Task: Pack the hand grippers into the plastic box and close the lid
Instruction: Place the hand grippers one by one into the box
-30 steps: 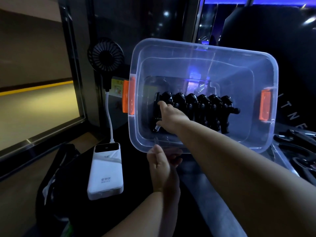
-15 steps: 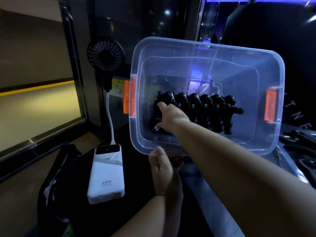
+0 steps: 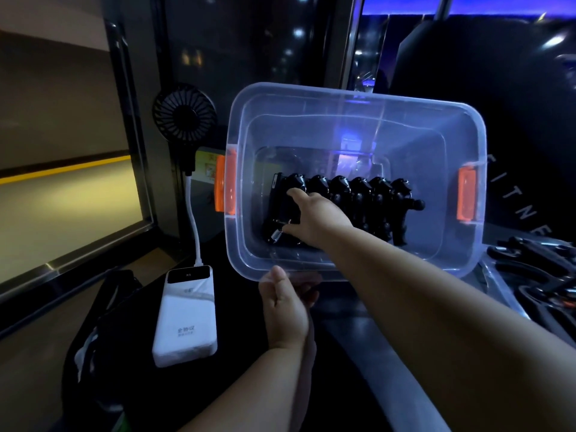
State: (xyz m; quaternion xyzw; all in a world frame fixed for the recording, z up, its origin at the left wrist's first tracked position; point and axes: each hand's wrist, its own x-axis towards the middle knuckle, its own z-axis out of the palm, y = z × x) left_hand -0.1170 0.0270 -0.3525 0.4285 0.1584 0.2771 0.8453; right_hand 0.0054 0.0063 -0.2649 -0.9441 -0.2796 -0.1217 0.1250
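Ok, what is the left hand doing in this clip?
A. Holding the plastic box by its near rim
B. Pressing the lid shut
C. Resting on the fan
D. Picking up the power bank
A: the left hand pinches the near rim of the tilted plastic box, thumb on the edge; the right hand reaches inside to the hand grippers.

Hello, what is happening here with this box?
A person is packing black hand grippers into a clear plastic box with orange latches. The left hand holds the box by its near rim, tilted toward the camera. The right hand reaches inside and rests on the leftmost gripper of a row standing against the box's bottom. More grippers lie at the right. The box is open, with no lid on it yet.
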